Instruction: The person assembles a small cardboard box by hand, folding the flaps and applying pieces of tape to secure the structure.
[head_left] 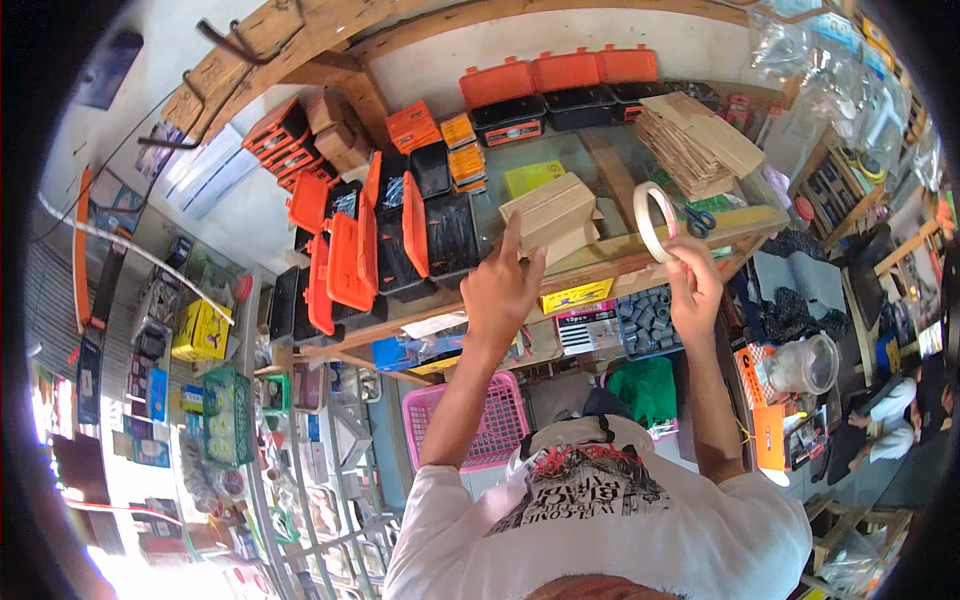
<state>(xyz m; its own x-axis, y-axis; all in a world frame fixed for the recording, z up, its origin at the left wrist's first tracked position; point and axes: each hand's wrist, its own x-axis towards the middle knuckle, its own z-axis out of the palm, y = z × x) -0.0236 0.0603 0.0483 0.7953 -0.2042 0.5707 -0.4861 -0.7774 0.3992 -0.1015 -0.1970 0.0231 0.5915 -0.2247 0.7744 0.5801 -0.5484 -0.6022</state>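
Pinched in the fingers of my right hand (693, 285) is a roll of pale adhesive tape (645, 215), raised above the front edge of the glass-topped counter. My left hand (505, 292) has its index finger and thumb apart at the near left side of a small brown cardboard box (552, 208). Its fingertips overlap the box; whether they press on it I cannot tell. Behind the box lies a yellow packet (533, 177). Dark-handled scissors (700, 222) rest on the counter to the right of the tape.
Flattened cardboard pieces (690, 145) are stacked at the back right. Black cases with orange lids (350, 265) crowd the left, and more cases (510, 120) line the wall. Below the counter's wooden edge (630, 262) are a pink basket (470, 425) and grey fittings (648, 322).
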